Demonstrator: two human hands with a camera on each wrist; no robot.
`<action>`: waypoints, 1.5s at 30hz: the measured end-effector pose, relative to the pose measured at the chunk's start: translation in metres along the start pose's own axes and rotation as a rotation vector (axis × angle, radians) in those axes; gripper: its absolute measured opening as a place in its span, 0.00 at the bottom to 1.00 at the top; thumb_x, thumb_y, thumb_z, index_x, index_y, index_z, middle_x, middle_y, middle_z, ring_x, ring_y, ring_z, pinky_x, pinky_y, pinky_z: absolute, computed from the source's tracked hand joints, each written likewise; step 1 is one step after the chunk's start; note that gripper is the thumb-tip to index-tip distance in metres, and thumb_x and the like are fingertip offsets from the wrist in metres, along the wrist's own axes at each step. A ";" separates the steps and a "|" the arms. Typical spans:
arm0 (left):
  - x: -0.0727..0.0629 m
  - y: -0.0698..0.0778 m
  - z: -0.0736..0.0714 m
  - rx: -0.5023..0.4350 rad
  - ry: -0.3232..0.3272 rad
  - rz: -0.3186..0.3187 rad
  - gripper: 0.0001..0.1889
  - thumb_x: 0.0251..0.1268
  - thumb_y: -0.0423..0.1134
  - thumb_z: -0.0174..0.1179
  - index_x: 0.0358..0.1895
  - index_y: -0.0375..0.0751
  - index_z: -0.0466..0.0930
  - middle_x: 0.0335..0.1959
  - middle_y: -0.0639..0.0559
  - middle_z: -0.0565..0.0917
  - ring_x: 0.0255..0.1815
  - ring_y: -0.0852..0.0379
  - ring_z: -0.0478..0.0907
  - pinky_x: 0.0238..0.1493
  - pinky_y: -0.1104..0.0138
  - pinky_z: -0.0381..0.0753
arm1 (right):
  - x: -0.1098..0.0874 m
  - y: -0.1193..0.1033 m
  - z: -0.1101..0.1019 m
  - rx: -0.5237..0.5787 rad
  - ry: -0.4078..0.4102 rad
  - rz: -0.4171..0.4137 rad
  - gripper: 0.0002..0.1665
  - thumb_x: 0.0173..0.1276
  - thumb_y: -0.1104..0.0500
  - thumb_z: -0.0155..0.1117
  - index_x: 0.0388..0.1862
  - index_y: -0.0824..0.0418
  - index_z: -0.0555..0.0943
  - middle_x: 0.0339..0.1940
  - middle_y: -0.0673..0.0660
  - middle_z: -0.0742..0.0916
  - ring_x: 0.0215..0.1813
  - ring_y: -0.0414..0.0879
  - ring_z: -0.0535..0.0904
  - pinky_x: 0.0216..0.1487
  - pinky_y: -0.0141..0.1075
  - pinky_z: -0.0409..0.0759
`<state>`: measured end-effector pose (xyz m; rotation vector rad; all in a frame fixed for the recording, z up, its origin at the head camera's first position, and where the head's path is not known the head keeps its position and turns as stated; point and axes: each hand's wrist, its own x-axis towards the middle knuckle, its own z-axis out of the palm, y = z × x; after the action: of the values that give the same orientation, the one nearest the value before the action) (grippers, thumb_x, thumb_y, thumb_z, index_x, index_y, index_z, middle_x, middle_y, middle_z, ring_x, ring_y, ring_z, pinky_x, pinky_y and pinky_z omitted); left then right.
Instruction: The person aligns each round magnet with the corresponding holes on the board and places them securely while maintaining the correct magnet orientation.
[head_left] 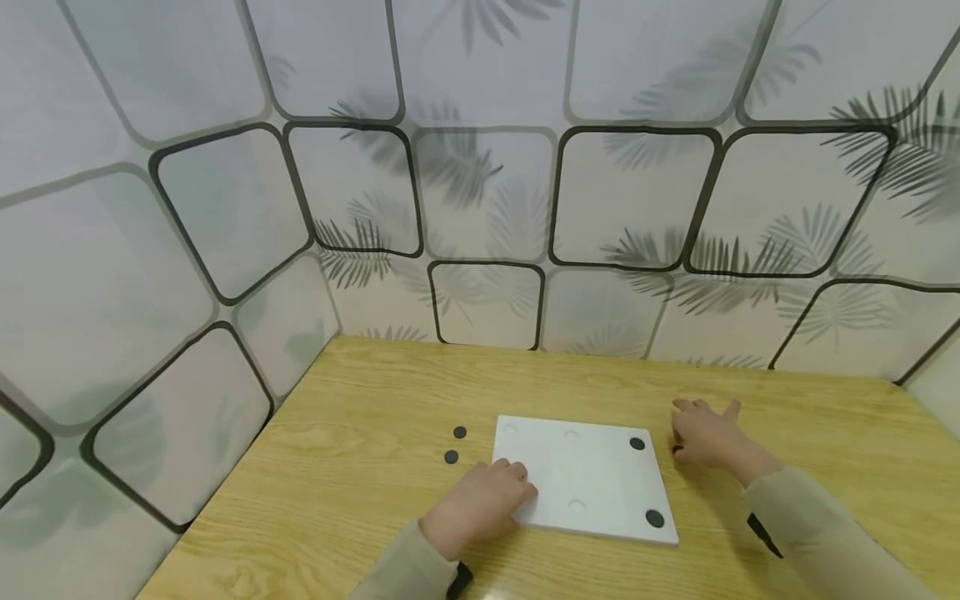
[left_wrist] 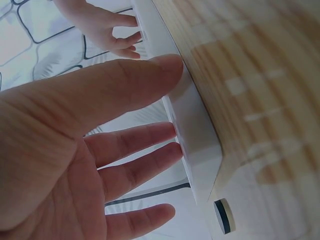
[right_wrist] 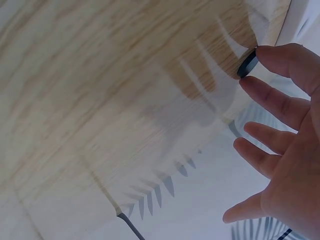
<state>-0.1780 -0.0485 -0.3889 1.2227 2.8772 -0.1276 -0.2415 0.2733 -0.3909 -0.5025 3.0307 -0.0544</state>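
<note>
A white rectangular board (head_left: 588, 471) with shallow round recesses lies on the wooden table. Two black discs sit on its right side, one at the far corner (head_left: 637, 443) and one at the near corner (head_left: 654, 518). My left hand (head_left: 487, 502) rests on the board's left end; in the left wrist view its thumb touches the side edge and straight fingertips touch the top. Right of the board, my right hand (head_left: 705, 432) pinches another black disc (right_wrist: 247, 62) between thumb and forefinger, at or just above the table. Its other fingers are spread.
Two more black discs, a farther one (head_left: 460, 432) and a nearer one (head_left: 451, 457), lie on the table (head_left: 360, 467) left of the board. A patterned curtain or wall covering (head_left: 487, 208) rises behind the table and along its left side.
</note>
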 end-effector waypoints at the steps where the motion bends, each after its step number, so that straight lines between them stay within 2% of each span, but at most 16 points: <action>1: 0.000 0.000 0.000 -0.001 -0.001 0.000 0.12 0.44 0.44 0.67 0.36 0.53 0.81 0.30 0.60 0.73 0.29 0.62 0.67 0.27 0.70 0.68 | 0.000 0.000 0.000 0.003 0.002 -0.002 0.13 0.43 0.62 0.66 0.16 0.55 0.69 0.53 0.74 0.70 0.53 0.71 0.61 0.40 0.75 0.34; 20: -0.001 0.001 -0.001 -0.010 -0.004 0.005 0.13 0.44 0.44 0.68 0.37 0.53 0.81 0.29 0.59 0.73 0.29 0.62 0.67 0.27 0.70 0.68 | -0.005 -0.001 0.000 0.016 0.000 0.030 0.14 0.40 0.60 0.66 0.13 0.56 0.67 0.53 0.75 0.69 0.54 0.71 0.61 0.39 0.76 0.34; 30: 0.000 0.002 -0.003 -0.008 0.007 0.000 0.13 0.44 0.44 0.67 0.37 0.52 0.81 0.30 0.59 0.73 0.29 0.62 0.66 0.26 0.70 0.67 | -0.001 0.006 0.005 -0.035 0.068 0.011 0.14 0.37 0.57 0.63 0.12 0.54 0.66 0.54 0.72 0.70 0.54 0.68 0.61 0.39 0.75 0.34; 45: -0.001 0.002 -0.001 -0.037 -0.002 -0.014 0.14 0.43 0.44 0.68 0.37 0.53 0.81 0.31 0.60 0.74 0.31 0.63 0.67 0.27 0.71 0.68 | -0.013 -0.001 -0.003 -0.007 0.096 -0.022 0.16 0.41 0.57 0.67 0.10 0.53 0.66 0.56 0.72 0.69 0.56 0.69 0.60 0.39 0.76 0.33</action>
<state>-0.1754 -0.0478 -0.3876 1.1953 2.8733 -0.0747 -0.2288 0.2770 -0.3868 -0.5496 3.1202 -0.0705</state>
